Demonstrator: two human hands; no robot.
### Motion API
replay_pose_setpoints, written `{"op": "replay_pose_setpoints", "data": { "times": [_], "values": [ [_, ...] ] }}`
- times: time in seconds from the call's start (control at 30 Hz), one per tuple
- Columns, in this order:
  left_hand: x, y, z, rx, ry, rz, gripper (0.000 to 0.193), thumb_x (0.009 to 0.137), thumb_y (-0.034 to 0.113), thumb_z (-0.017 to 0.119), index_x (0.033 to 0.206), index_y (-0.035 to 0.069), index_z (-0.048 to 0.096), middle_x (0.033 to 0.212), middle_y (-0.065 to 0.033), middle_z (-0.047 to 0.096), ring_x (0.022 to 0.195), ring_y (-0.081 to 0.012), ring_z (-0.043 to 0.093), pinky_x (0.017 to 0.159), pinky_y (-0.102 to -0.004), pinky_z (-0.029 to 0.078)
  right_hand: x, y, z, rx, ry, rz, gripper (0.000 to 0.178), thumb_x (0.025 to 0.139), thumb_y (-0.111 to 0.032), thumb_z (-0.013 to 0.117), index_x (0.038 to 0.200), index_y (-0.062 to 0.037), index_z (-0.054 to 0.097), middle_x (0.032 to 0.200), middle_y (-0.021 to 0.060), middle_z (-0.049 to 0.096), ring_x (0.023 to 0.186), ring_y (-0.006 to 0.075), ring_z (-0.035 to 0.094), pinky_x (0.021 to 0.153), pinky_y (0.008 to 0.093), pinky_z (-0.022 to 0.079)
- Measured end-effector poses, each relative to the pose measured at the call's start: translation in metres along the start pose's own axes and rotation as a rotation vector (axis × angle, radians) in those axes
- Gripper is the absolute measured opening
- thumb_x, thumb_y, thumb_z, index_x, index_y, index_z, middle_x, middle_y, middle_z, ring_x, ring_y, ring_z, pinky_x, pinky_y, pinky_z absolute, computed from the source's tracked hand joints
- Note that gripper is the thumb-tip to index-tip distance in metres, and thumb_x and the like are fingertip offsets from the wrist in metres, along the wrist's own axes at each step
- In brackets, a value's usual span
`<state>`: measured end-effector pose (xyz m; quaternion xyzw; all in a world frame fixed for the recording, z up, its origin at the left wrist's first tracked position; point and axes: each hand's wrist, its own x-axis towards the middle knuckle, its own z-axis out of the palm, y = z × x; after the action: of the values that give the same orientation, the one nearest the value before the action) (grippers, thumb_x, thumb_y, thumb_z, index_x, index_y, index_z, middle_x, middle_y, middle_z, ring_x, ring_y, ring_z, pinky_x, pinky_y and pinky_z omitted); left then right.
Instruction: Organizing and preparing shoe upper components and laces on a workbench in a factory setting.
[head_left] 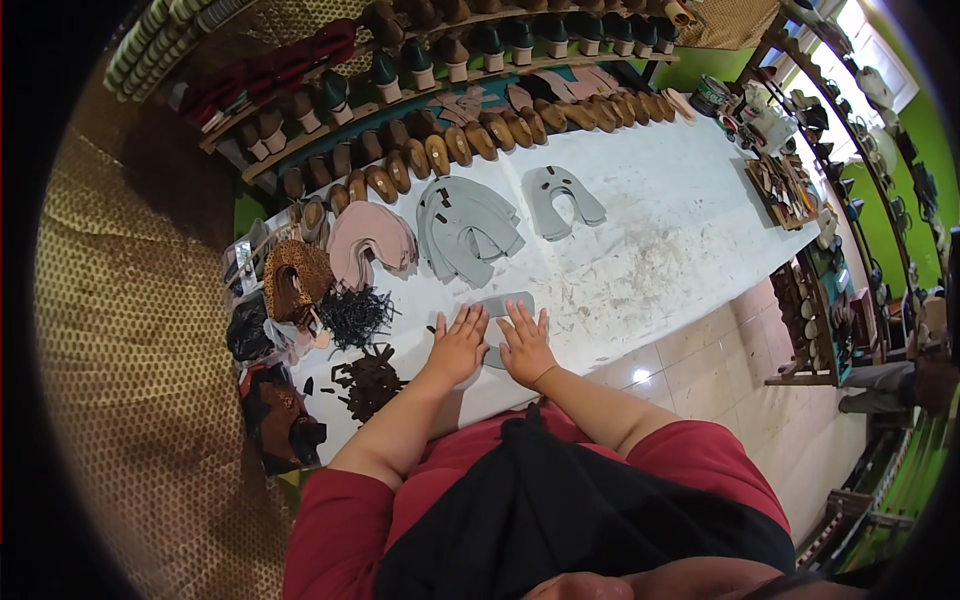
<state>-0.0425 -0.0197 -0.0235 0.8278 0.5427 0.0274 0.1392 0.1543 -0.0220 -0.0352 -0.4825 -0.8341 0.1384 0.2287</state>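
Observation:
My left hand point(459, 346) and my right hand point(527, 348) lie side by side, palms down with fingers stretched out. Both rest on a grey curved shoe-upper piece point(517, 299) on the white table, and they cover much of it. Beyond them is a pile of grey horseshoe-shaped upper pieces point(462, 213) with small dark tabs on top. To its right lies a smaller grey horseshoe-shaped piece point(547, 203), also with dark tabs. Left of the pile is a stack of pink curved pieces point(366, 238).
Black strips point(357, 316) and dark brown strips point(367, 382) are heaped left of my forearm, near leopard-patterned pieces point(298, 278). Wooden shoe lasts point(457, 145) line the table's far edge below a shelf of heeled shoes point(486, 40). A tray of tools point(781, 192) sits at the right end.

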Motion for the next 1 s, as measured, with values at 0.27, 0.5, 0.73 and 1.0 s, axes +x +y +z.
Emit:
{"op": "replay_pose_setpoints", "data": {
  "times": [0.27, 0.5, 0.73, 1.0],
  "values": [
    [-0.011, -0.015, -0.001, 0.020, -0.001, -0.021, 0.073, 0.092, 0.037, 0.058, 0.154, 0.011, 0.028, 0.163, -0.0091, 0.021, 0.150, -0.0301, 0.019, 0.116, -0.0640, 0.007, 0.004, -0.010, -0.006, -0.116, -0.183, -0.030, 0.059, 0.091, -0.031, 0.058, 0.143, -0.0088, 0.044, 0.158, 0.0108, 0.029, 0.149, 0.0321, 0.019, 0.116, 0.0659, 0.007],
    [-0.108, -0.040, -0.022, 0.035, 0.102, -0.194, 0.081, 0.089, 0.040, 0.062, 0.153, 0.007, 0.027, 0.163, -0.0138, 0.017, 0.150, -0.0346, 0.017, 0.115, -0.0646, 0.007, 0.005, -0.006, -0.005, -0.130, -0.389, -0.330, 0.070, 0.093, -0.046, 0.051, 0.152, -0.0139, 0.034, 0.156, 0.0051, 0.036, 0.148, 0.0231, 0.025, 0.118, 0.0631, 0.003],
    [-0.214, -0.080, -0.026, 0.098, 0.176, -0.425, 0.088, 0.085, 0.043, 0.066, 0.154, 0.009, 0.025, 0.163, -0.0149, 0.018, 0.150, -0.0360, 0.017, 0.115, -0.0648, 0.008, 0.023, -0.027, 0.005, -0.231, -0.541, -0.252, 0.061, 0.094, -0.046, 0.050, 0.145, -0.0131, 0.046, 0.156, 0.0056, 0.036, 0.148, 0.0235, 0.024, 0.116, 0.0667, 0.003],
    [-0.296, -0.100, -0.002, 0.045, 0.163, -0.617, 0.089, 0.085, 0.046, 0.064, 0.154, 0.007, 0.023, 0.163, -0.0205, 0.012, 0.149, -0.0430, 0.013, 0.114, -0.0649, 0.012, 0.086, -0.096, 0.049, -0.301, -0.328, 0.105, 0.029, 0.085, -0.035, 0.067, 0.105, -0.0155, 0.074, 0.150, 0.0070, 0.045, 0.148, 0.0337, 0.022, 0.109, 0.0767, 0.010]
  ]
}}
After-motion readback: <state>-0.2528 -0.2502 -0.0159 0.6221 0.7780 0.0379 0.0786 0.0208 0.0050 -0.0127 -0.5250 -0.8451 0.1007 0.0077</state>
